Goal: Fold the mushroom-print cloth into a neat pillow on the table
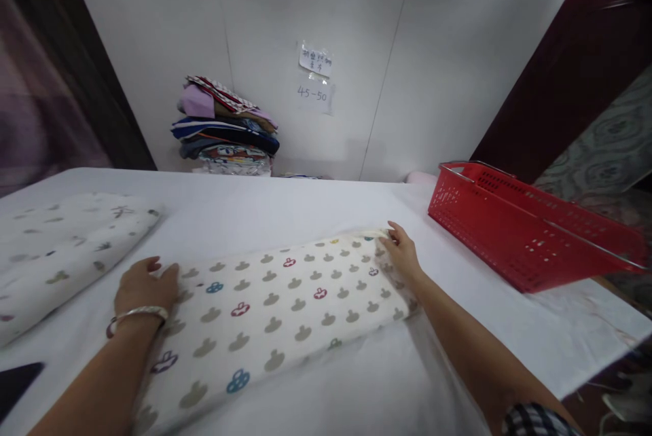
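Observation:
A long folded cream cloth (285, 293) printed with grey, red and blue mushroom shapes lies across the white table in front of me. At its left far corner is my left hand (145, 292), wearing a bracelet (140, 314). The thumb and forefinger there are apart, the thumb side touching the cloth's edge; the other fingers are hidden. My right hand (402, 254) has its thumb and forefinger closed on the right far corner. Thin, sheer-looking material (438, 368) hangs under my right forearm at the near side.
Another white cloth with a leaf print (76, 239) lies at left, with a dark flat object (20, 382) nearer me. A red perforated basket (509, 232) with metal handles stands at right. Folded fabrics (227, 127) are stacked against the wall beside paper labels (314, 95).

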### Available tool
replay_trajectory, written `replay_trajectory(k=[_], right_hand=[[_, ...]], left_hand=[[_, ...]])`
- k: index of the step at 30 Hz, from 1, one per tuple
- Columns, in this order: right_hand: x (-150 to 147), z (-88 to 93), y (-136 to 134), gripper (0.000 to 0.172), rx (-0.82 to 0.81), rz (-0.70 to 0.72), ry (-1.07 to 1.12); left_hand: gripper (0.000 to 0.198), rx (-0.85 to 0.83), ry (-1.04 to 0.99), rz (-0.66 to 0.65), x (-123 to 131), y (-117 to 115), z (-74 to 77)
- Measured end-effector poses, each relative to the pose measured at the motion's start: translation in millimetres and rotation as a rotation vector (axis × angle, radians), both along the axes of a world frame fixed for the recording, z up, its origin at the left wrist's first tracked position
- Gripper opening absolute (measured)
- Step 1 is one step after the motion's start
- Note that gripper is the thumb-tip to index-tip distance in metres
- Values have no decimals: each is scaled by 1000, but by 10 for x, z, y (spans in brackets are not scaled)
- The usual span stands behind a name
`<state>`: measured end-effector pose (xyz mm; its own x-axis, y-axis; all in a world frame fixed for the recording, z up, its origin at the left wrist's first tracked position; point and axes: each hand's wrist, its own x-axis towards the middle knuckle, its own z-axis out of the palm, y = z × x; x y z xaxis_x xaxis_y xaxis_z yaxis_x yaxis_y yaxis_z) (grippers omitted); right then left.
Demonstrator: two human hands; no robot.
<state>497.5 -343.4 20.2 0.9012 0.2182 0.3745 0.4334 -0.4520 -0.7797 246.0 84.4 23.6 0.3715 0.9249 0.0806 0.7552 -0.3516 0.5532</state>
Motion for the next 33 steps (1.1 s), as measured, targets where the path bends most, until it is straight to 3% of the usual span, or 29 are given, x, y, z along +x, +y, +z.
replay_trajectory(k=[4,10,15,19,22,28,33], right_hand=[[291,-106,60,50,-134,-130,222],[460,-120,46,41,-246,-110,254],[250,77,178,46,-318,-37,129],[-63,126,490,54,-478,292,-295],[-155,-5,636,57,-683,439,-279],[-4,-256,639,62,-832,407,-134],[-204,-64,630,63,-871,401,-151]], left_hand=[[46,7,-15,-14,0,-56,48],[44,8,-38,-36,-18,-76,43],[35,11,-14,-95,-34,-48,-12],[28,20,1,-96,-31,-55,-25],[27,34,11,-84,-30,-61,-39],[28,28,24,-78,-48,-97,-84],[28,-44,47,-108,-59,-57,54]])
